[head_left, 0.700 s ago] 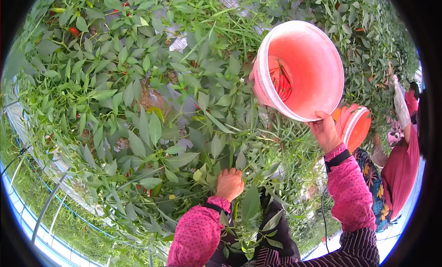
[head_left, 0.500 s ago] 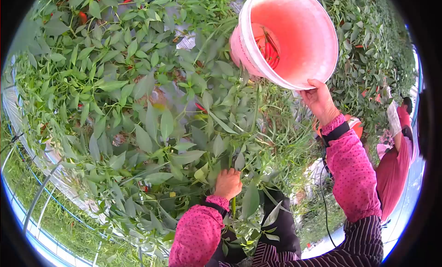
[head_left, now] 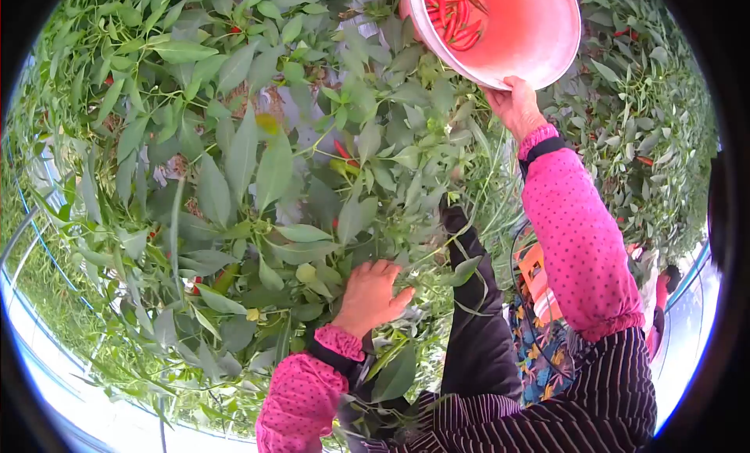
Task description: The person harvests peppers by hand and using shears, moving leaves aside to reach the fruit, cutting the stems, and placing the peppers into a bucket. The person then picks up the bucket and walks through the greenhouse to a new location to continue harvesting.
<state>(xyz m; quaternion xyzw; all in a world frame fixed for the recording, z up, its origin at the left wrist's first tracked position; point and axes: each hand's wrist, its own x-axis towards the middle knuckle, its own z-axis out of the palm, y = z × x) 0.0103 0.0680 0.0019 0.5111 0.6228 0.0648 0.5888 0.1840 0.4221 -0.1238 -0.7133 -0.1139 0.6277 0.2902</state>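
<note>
- Right hand [head_left: 513, 107] grasps the near rim of a bucket [head_left: 539, 39].
- Left hand [head_left: 369, 298] is loose, thumb spread, among leaves [head_left: 303, 252].
- Red peppers [head_left: 457, 21] lie inside the bucket, beyond the right hand.

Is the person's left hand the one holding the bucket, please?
No, the right hand grips the bucket, while the left hand is down among the leaves.
</note>
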